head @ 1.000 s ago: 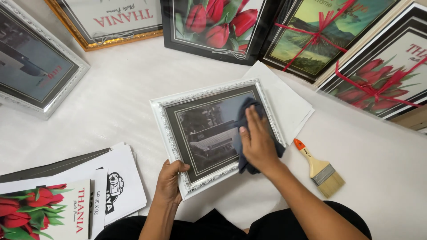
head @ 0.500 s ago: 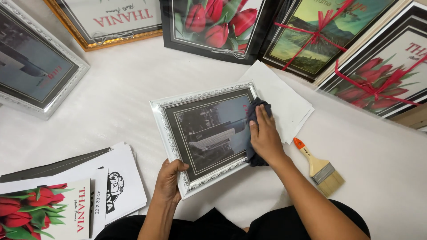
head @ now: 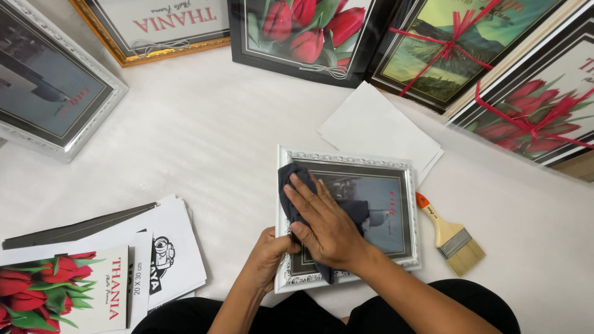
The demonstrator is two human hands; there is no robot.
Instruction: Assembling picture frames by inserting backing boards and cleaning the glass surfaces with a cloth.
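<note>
While right hand (head: 328, 232) presses cloth (head: 291, 185) flat-fingered | left hand (head: 269, 253) fingers clamp frame (head: 396, 204) corner | frame lengthwise left-right

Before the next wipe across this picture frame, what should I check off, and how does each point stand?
1. Left hand grips the frame at its lower left edge: ok.
2. Right hand presses the dark cloth flat on the glass: ok.
3. Frame lies flat on the white table: ok.
4. Paintbrush lies apart from the frame's right side: ok.
5. Glass free of smears: cannot tell.
</note>
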